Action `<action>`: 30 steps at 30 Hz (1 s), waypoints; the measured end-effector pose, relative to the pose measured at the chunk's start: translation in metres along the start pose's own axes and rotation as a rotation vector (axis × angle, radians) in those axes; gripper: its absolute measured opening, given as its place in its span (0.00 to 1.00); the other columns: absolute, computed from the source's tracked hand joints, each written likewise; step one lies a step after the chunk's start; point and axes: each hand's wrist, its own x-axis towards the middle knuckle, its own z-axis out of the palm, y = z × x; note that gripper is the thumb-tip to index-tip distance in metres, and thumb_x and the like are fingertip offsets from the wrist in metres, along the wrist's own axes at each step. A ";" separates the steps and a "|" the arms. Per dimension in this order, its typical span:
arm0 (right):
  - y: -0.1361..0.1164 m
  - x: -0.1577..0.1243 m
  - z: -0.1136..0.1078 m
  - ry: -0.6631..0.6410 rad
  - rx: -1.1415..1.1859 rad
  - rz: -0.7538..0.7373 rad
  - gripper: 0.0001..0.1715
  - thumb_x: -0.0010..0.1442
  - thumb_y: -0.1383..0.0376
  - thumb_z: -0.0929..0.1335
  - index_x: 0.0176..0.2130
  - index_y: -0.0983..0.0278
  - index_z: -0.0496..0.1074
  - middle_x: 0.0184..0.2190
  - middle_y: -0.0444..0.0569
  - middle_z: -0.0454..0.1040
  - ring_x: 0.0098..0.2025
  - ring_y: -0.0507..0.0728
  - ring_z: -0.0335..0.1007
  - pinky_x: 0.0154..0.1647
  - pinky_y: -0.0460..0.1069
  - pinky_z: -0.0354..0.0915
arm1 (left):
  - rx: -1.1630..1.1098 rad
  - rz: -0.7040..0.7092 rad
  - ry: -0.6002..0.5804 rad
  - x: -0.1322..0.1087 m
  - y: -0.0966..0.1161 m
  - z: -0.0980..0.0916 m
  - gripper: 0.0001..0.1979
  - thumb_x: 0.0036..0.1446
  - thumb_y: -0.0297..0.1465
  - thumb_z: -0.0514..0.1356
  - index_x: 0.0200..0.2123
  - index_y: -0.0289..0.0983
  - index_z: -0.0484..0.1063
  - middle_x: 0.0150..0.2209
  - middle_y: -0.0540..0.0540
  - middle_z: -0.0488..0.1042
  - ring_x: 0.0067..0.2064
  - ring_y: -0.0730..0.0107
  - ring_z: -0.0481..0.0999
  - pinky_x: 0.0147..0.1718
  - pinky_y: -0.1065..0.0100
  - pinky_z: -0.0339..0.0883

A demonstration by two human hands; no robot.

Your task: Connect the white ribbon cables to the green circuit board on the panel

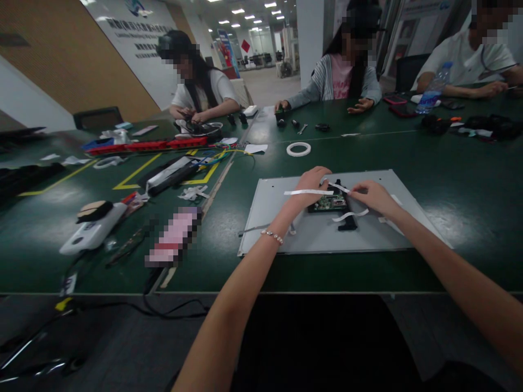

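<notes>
A green circuit board (330,203) in a black frame lies on a pale grey panel (269,207), with a black bracket-like part (347,223) beside it. My right hand (373,197) pinches one end of a short strip of white tape (339,187). The strip's other end meets the bent fingers of my left hand (312,178), at the board's far edge; those fingertips are partly hidden. A second white strip (300,192) lies across the back of my left hand. Another curved strip (350,216) crosses the black part.
A roll of white tape (298,149) lies beyond the panel. To the left are a phone (174,237), a white device (93,228) and a black case (171,174) with wires. Across the green table sit several people, near a wrench (302,129) and a water bottle (433,90).
</notes>
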 end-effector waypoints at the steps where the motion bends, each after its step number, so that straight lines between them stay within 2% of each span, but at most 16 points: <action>1: -0.002 0.000 -0.001 -0.002 0.060 0.036 0.17 0.51 0.52 0.68 0.30 0.63 0.75 0.34 0.50 0.73 0.39 0.59 0.68 0.45 0.54 0.63 | 0.000 -0.018 0.005 0.001 -0.002 0.005 0.18 0.59 0.25 0.49 0.51 0.34 0.68 0.52 0.41 0.70 0.54 0.62 0.70 0.57 0.60 0.62; 6: -0.015 -0.002 -0.003 0.020 0.418 0.187 0.18 0.48 0.52 0.71 0.31 0.64 0.73 0.31 0.48 0.73 0.35 0.56 0.68 0.38 0.50 0.64 | -0.017 -0.003 -0.012 -0.003 -0.007 0.025 0.24 0.55 0.22 0.51 0.57 0.32 0.62 0.56 0.39 0.64 0.57 0.61 0.66 0.60 0.60 0.59; 11: -0.020 -0.005 -0.002 0.075 0.636 0.264 0.19 0.46 0.52 0.72 0.32 0.63 0.72 0.32 0.48 0.73 0.36 0.55 0.68 0.37 0.49 0.64 | -0.042 -0.059 0.011 -0.005 -0.008 0.030 0.32 0.51 0.21 0.53 0.61 0.32 0.54 0.61 0.35 0.57 0.62 0.55 0.60 0.61 0.54 0.56; 18: -0.022 -0.006 0.006 0.078 0.666 0.221 0.19 0.45 0.52 0.73 0.32 0.64 0.73 0.35 0.48 0.74 0.38 0.56 0.69 0.40 0.49 0.64 | -0.091 -0.049 0.004 -0.006 -0.003 0.026 0.32 0.51 0.21 0.51 0.61 0.34 0.54 0.61 0.37 0.57 0.63 0.56 0.59 0.63 0.54 0.54; 22: -0.017 -0.003 0.013 0.115 0.522 0.202 0.18 0.46 0.52 0.72 0.31 0.64 0.73 0.33 0.49 0.74 0.36 0.56 0.69 0.38 0.49 0.64 | -0.059 -0.024 0.010 -0.006 -0.003 0.026 0.31 0.52 0.20 0.51 0.61 0.32 0.56 0.61 0.37 0.59 0.63 0.58 0.59 0.63 0.56 0.54; 27: -0.004 0.004 0.018 0.138 0.373 0.190 0.14 0.45 0.55 0.71 0.26 0.64 0.73 0.35 0.49 0.74 0.40 0.58 0.69 0.43 0.52 0.64 | -0.044 -0.074 -0.091 -0.007 0.001 0.023 0.25 0.56 0.22 0.50 0.57 0.35 0.62 0.58 0.40 0.67 0.58 0.59 0.67 0.59 0.56 0.59; 30: -0.002 0.006 0.018 0.137 0.354 0.184 0.12 0.44 0.57 0.71 0.24 0.64 0.73 0.36 0.49 0.74 0.43 0.60 0.68 0.48 0.54 0.63 | -0.034 -0.069 -0.136 -0.007 0.005 0.020 0.24 0.57 0.22 0.49 0.58 0.36 0.63 0.58 0.41 0.67 0.59 0.59 0.67 0.59 0.57 0.60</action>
